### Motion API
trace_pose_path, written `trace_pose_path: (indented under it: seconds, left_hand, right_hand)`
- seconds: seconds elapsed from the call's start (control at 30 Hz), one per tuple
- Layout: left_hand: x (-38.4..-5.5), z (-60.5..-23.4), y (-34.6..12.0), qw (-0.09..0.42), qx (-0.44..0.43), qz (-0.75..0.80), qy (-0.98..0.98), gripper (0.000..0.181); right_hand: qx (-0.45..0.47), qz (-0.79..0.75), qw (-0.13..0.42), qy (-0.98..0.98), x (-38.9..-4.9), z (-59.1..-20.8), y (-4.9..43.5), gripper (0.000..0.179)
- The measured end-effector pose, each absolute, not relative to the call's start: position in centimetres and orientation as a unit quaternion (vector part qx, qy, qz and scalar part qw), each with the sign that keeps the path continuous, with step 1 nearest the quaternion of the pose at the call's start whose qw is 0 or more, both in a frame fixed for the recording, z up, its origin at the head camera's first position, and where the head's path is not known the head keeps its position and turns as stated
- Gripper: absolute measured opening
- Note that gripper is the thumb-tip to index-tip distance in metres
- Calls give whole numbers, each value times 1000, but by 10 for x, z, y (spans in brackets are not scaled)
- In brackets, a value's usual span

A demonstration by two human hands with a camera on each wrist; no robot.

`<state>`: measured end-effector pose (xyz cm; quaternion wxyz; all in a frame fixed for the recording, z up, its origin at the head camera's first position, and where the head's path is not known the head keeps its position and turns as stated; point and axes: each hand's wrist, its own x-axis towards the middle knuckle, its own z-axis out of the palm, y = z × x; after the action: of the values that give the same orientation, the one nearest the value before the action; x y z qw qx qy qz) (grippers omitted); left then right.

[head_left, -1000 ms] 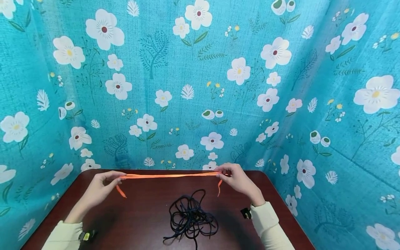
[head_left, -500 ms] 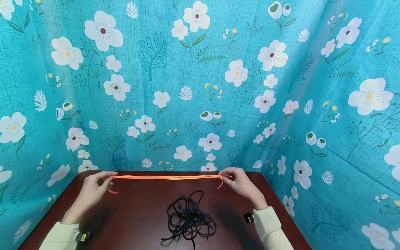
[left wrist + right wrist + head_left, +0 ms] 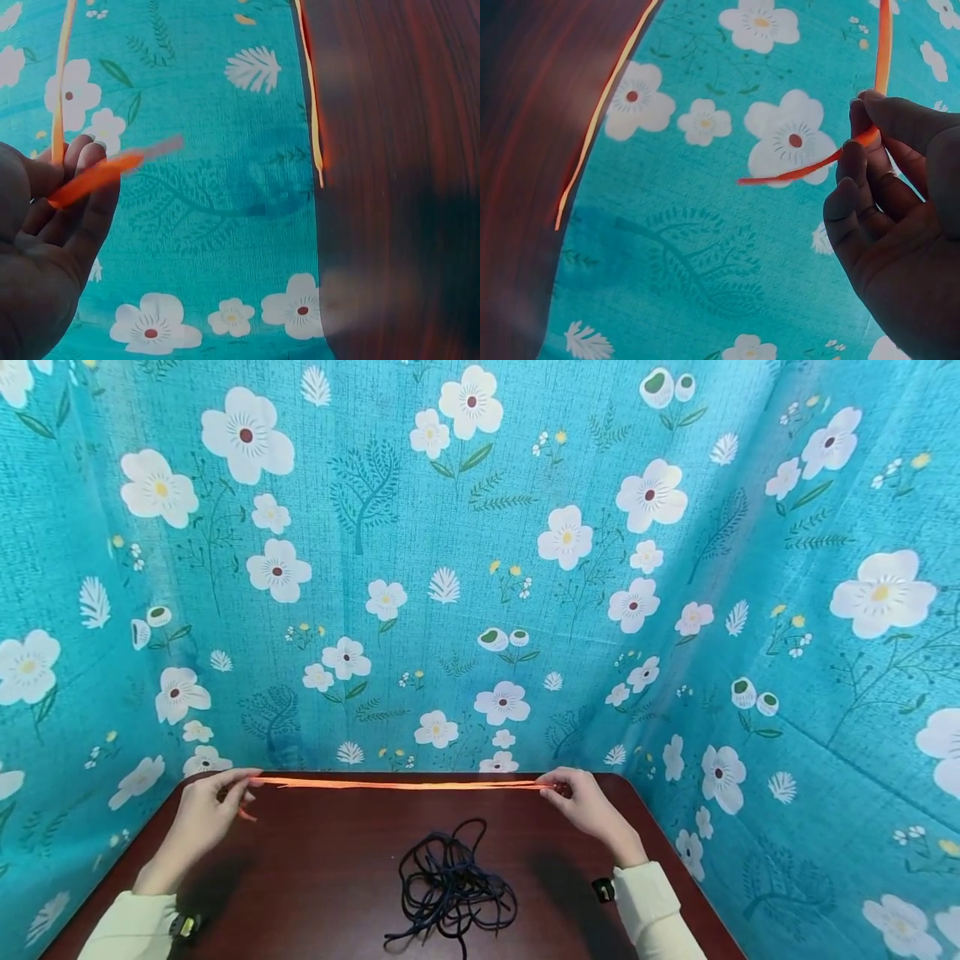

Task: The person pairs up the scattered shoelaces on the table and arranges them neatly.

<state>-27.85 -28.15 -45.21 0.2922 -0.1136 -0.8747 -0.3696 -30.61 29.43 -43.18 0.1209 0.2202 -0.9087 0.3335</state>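
Observation:
An orange flat shoelace [image 3: 450, 786] is stretched sideways between my two hands above the far part of the table. My left hand [image 3: 202, 814] pinches it near one end with thumb and fingers, and a short tail [image 3: 105, 178] sticks out past the grip. At the other side, my right hand [image 3: 596, 814] pinches it likewise, its loose tail [image 3: 795, 174] bending away from the fingers. A second orange lace [image 3: 309, 82] runs along the table's far edge in both wrist views; from the head it nearly overlaps the held one.
A tangled black cord [image 3: 453, 889] lies in a loose heap on the dark reddish-brown table [image 3: 322, 877], nearer to me than the lace. Blue floral curtains [image 3: 450, 568] hang behind the table and along both sides.
My left hand has moved left and my right hand slightly right, drawing the lace out longer between them. The black cord stays heaped on the table.

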Motion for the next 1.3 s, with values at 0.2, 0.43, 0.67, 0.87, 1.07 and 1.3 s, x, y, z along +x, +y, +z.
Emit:
trace_pose_path:
  seconds: [0.2,0.43,0.67,0.87,1.07,1.3]
  left_hand:
    - [-280,-456,-290,283,-96,-359,-884,25]
    - [-286,-465,-295,310,-81,-335,-886,18]
    - [-293,-472,-297,353,-61,-322,-876,11]
    - [-293,-473,-297,353,-93,-323,-873,15]
    - [-295,-475,-294,348,-83,-326,-875,18]
    - [-300,-477,-295,343,-33,-332,-878,17]
  right_hand:
    - [207,337,123,-910,-308,-439,306,14]
    - [194,343,124,-911,-310,-446,321,18]
    - [192,353,127,-907,-315,-455,333,13]
    - [188,356,119,-908,-314,-460,344,11]
    - [162,349,127,-914,-314,-462,350,6]
    - [106,338,140,-924,-313,-464,360,9]
